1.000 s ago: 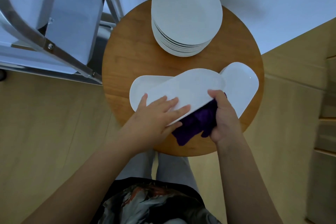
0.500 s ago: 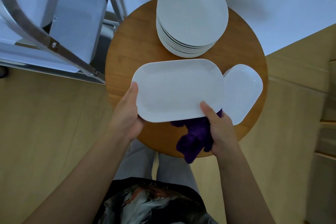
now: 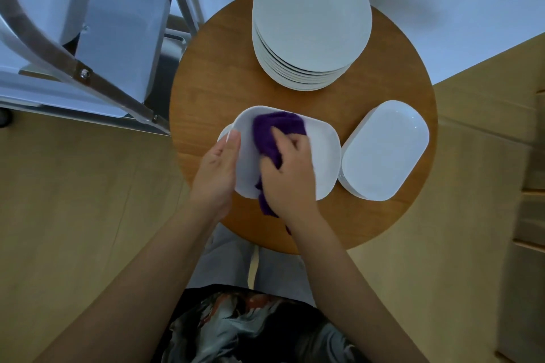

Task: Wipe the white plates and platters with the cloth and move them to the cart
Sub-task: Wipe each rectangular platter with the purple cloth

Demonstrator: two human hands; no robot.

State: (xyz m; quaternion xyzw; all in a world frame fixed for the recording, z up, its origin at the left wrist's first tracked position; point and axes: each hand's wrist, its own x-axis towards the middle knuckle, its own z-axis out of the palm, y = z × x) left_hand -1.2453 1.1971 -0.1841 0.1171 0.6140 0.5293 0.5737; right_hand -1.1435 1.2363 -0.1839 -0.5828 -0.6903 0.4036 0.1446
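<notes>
Mid-wipe on 1 rectangular platter [image 3: 323, 156], held tilted above the near edge of the round wooden worktop [image 3: 218, 68]. Left hand [image 3: 216, 169] cupped along the platter's left rim, thumb on the upper face, so a closed grip on the platter. Right hand [image 3: 290, 169] curled round the purple cloth [image 3: 269, 134], pressing it onto the platter's inner face.

Judged early in the task. Left to wipe, apparently: a stack of round plates [image 3: 311, 15] at the far side of the worktop, and a short stack of platters [image 3: 385, 150] just right of the held one. Just behind the left thumb, a sliver of another white piece [image 3: 223, 134], kind unclear. To the left, a metal cart [image 3: 88, 74] with pale flat shapes on it; impossible to tell whether those are wiped dishes or only shelves.

Hidden: the platter's underside and near edge, the left fingers beneath it, most of the cloth under the right hand. Cut off: the cart's top and left side. Number of plates in the stack hard to count from above.
</notes>
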